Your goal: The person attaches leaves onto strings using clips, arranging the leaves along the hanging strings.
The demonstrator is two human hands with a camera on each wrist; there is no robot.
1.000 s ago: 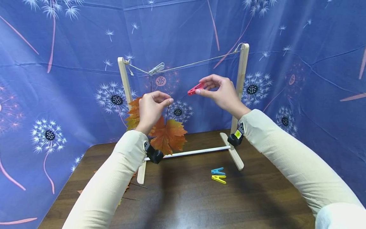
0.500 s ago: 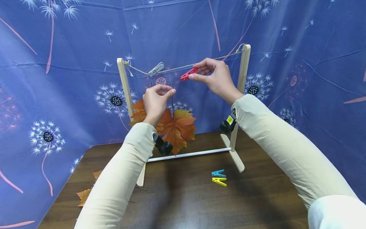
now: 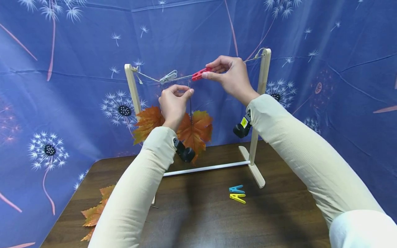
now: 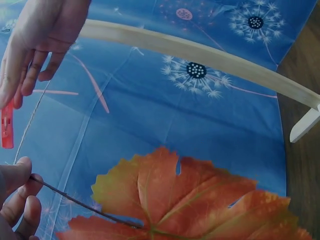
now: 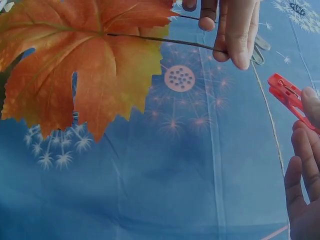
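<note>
Pinches upright stem [image 3: 190, 105] of leaf [image 3: 198, 128] in left hand [image 3: 174, 104], tip down below it; pinches red clothespin [image 3: 199, 74] in right hand [image 3: 232, 74], slanting lengthwise down-left from it.

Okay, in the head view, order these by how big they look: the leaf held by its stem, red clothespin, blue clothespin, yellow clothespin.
Largest: held leaf
Next: red clothespin, partly covered by the right hand
Smallest: blue clothespin and yellow clothespin, too alike to rank

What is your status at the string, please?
Left grip pinching orange leaf by stem. Right grip holding red clothespin near string. Orange leaf unclipped. White clothespin on string; nothing visibly blocking.
</note>
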